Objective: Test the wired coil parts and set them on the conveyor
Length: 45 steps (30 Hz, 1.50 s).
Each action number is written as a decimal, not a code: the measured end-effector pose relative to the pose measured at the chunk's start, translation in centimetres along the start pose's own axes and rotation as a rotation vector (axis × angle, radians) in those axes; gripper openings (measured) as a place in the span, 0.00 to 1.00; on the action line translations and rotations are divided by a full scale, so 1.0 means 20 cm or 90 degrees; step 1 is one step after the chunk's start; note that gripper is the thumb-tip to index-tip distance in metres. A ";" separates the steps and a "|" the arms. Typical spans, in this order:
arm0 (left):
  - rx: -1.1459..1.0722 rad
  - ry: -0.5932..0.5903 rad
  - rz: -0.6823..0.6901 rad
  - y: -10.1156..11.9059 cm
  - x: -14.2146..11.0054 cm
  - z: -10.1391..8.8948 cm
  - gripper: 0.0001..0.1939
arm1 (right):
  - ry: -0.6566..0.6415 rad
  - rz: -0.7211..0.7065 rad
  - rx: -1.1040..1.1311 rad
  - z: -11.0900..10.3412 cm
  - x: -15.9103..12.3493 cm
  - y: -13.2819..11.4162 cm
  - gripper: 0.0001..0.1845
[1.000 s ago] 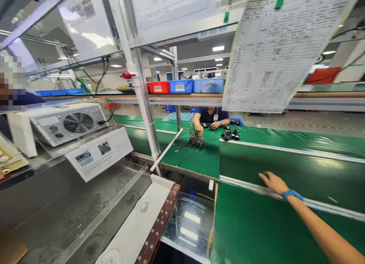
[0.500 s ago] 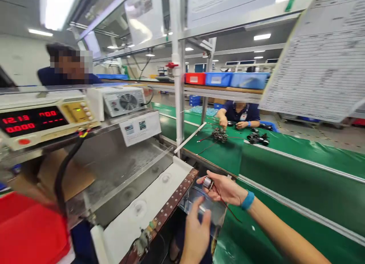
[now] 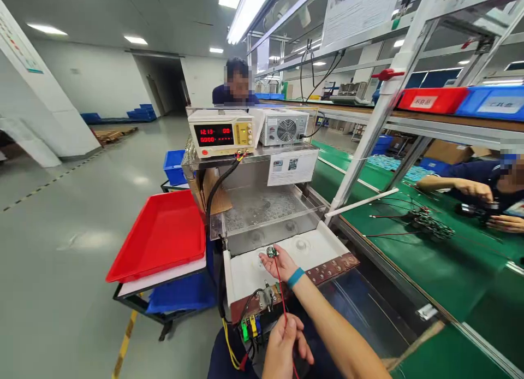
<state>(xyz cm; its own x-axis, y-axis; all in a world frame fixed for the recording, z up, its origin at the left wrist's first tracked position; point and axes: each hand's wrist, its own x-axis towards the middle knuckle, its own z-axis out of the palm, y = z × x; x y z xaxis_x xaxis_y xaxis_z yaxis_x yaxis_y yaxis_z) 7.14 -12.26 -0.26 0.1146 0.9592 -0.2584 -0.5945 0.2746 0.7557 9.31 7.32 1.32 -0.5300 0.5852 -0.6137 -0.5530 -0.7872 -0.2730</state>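
A small motor (image 3: 272, 252), its round green circuit board showing, rests in the fingers of my right hand (image 3: 283, 265), which wears a blue wristband. That hand is over the white panel (image 3: 301, 243) of the bench fixture. A red wire (image 3: 280, 286) runs from the motor down to my left hand (image 3: 286, 341), whose thumb and fingers pinch it. Just left of my hands, a metal clamp-like piece (image 3: 268, 297) sits on the brown riveted strip (image 3: 332, 267). Below it are green, yellow and blue connectors (image 3: 251, 327) with cables.
A power supply (image 3: 223, 134) with red digits stands on the clear-walled box. A red tray (image 3: 164, 234) lies on a cart at left. On the green conveyor (image 3: 380, 264) at right sits a heap of wired motors (image 3: 432, 223). Two co-workers are nearby, one behind the power supply.
The view has swung left. My right hand has carried the motor from beside the conveyor to over the white panel. My left hand, spread before, has closed on the wire.
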 end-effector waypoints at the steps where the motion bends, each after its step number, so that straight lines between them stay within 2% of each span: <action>1: -0.003 0.020 0.006 0.05 0.00 -0.04 0.29 | 0.022 0.017 0.008 0.01 0.06 0.02 0.29; 4: -0.013 0.049 0.005 0.18 -0.01 -0.12 0.29 | 0.064 0.050 0.033 0.02 0.19 0.05 0.31; 6: -0.024 0.050 -0.004 0.22 0.00 -0.14 0.29 | 0.075 0.057 0.038 0.01 0.24 0.05 0.32; 12: -0.040 0.016 -0.035 0.22 0.04 -0.15 0.29 | 0.104 0.094 0.000 -0.01 0.31 0.05 0.31; 15: -0.045 0.020 -0.036 0.23 0.05 -0.12 0.29 | 0.107 0.096 -0.033 0.00 0.32 0.06 0.31; 19: -0.065 0.053 -0.043 0.27 0.04 -0.09 0.29 | 0.101 0.098 -0.076 -0.01 0.29 0.05 0.38; 21: -0.070 0.064 -0.042 0.29 0.03 -0.08 0.30 | 0.067 0.106 -0.096 -0.02 0.25 0.03 0.39; 24: -0.063 0.067 -0.030 0.32 0.04 -0.07 0.30 | 0.001 0.109 -0.214 -0.05 0.20 0.00 0.33; 26: -0.051 0.064 -0.027 0.34 0.04 -0.05 0.30 | 0.028 0.042 -0.389 -0.06 0.16 -0.01 0.25; 29: -0.048 0.049 -0.042 0.35 0.03 -0.02 0.29 | 0.205 -0.211 -0.757 -0.10 0.14 -0.05 0.13; 30: -0.054 0.036 -0.050 0.35 0.02 -0.02 0.29 | 0.245 -0.305 -0.881 -0.12 0.14 -0.06 0.14; 31: -0.062 0.020 -0.058 0.35 0.02 -0.01 0.29 | 0.250 -0.381 -0.994 -0.13 0.15 -0.07 0.19; 33: -0.076 -0.008 -0.073 0.34 0.02 0.00 0.29 | 0.150 -0.458 -1.166 -0.16 0.17 -0.10 0.32; 35: -0.086 -0.021 -0.084 0.32 0.03 -0.01 0.28 | 0.013 -0.472 -1.263 -0.17 0.20 -0.11 0.36; 37: -0.095 -0.030 -0.101 0.30 0.04 -0.03 0.28 | -0.055 -0.476 -1.315 -0.16 0.22 -0.11 0.28; 40: -0.092 -0.066 -0.136 0.26 0.04 -0.07 0.28 | 0.001 -0.477 -1.347 -0.15 0.22 -0.11 0.17; 43: -0.048 -0.084 -0.162 0.23 0.03 -0.09 0.28 | 0.075 -0.463 -1.348 -0.14 0.23 -0.11 0.15; 45: -0.003 -0.078 -0.184 0.22 0.02 -0.08 0.30 | 0.089 -0.448 -1.353 -0.15 0.24 -0.11 0.14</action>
<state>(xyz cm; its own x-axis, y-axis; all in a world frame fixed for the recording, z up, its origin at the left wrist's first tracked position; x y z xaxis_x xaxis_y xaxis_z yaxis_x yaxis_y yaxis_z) 3.26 -10.80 2.09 0.3736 0.8426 -0.3878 -0.5269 0.5369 0.6589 9.83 11.24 -3.21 -0.5321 0.8410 -0.0975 0.7584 0.4223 -0.4965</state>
